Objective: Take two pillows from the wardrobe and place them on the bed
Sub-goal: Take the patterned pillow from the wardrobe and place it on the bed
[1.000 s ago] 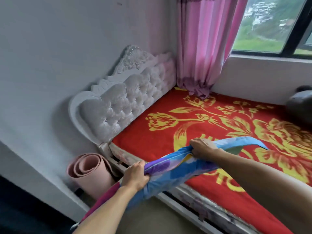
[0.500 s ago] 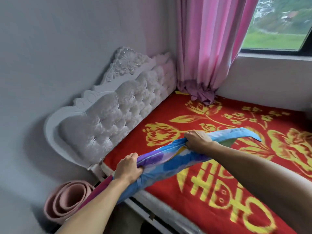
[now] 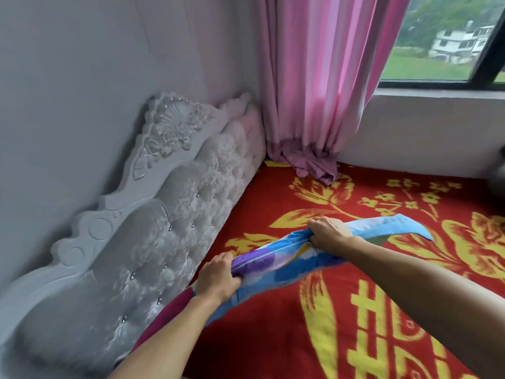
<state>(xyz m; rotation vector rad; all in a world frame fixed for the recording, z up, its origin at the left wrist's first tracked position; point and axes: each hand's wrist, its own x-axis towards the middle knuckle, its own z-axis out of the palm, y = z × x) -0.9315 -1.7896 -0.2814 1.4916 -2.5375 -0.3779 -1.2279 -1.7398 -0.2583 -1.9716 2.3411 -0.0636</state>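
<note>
A flat blue pillow (image 3: pixel 289 265) with purple, white and yellow patches hangs edge-on over the bed (image 3: pixel 273 329), which is covered by a red blanket with yellow flowers. My left hand (image 3: pixel 217 279) grips the pillow's near end close to the headboard. My right hand (image 3: pixel 329 232) grips its upper edge further along; the far blue corner sticks out beyond it to the right. A dark red part of the pillow trails down below my left wrist. Only this one pillow is in view.
A grey tufted headboard (image 3: pixel 164 214) runs along the wall on the left. A pink curtain (image 3: pixel 314 83) hangs in the corner, its hem bunched on the bed. A window (image 3: pixel 442 42) and sill lie at the right. A dark object (image 3: pixel 498 170) sits at the right edge.
I have moved closer, over the bed. The pillow, held in both hands, now hangs above the blanket next to the headboard. The rolled pink mat and the bed's side rail have left the view.
</note>
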